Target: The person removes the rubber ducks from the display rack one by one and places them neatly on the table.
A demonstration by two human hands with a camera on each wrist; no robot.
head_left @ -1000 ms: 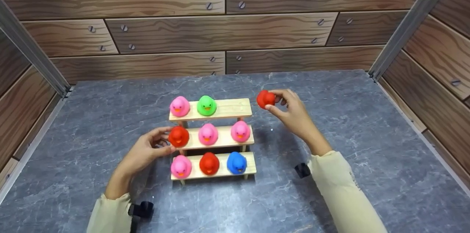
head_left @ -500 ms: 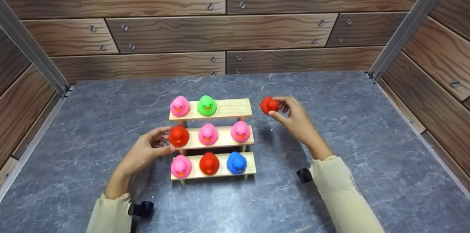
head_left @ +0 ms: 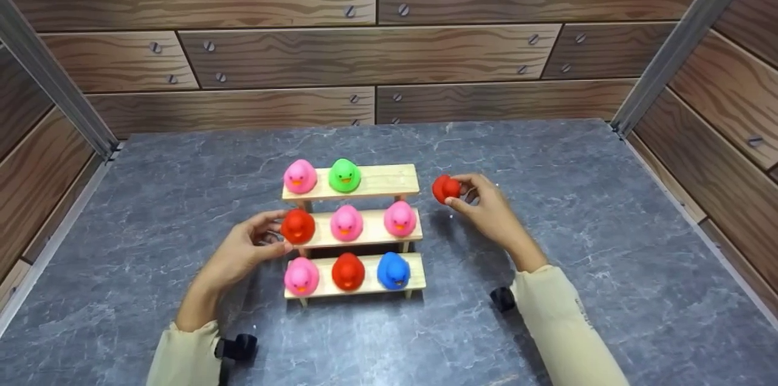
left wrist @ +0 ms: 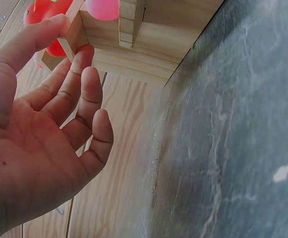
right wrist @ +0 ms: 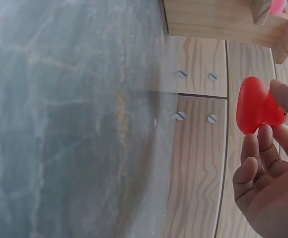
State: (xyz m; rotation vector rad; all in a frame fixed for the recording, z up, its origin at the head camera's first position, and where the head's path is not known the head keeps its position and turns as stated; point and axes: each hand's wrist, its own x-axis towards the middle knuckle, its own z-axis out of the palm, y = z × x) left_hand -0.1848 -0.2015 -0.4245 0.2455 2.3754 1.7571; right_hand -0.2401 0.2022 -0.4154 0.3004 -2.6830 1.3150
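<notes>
A three-step wooden stand [head_left: 389, 179] carries rubber ducks facing the person. At the left end of its middle step, my left hand [head_left: 246, 246] grips the board, thumb at the front edge and fingers behind, right beside a red duck [head_left: 298, 227]. In the left wrist view, the thumb and fingertips meet the stand's wooden end [left wrist: 73, 30]. To the right of the top step, my right hand [head_left: 489, 206] pinches another red rubber duck [head_left: 446, 189] between thumb and fingers. The right wrist view shows this duck [right wrist: 253, 106] tipped sideways, its face mostly turned away.
On the top step sit a pink duck [head_left: 300, 177] and a green duck [head_left: 344, 175], left and middle. Two pink ducks [head_left: 346, 223] share the middle step. Below are pink, red and blue ducks [head_left: 394, 270]. Wood-patterned panels [head_left: 364, 51] enclose the grey marbled table [head_left: 608, 222].
My right hand has drawn the red duck toward the person and slightly right, lower in the head view. The left hand stays at the stand's middle step, and the other ducks keep their places.
</notes>
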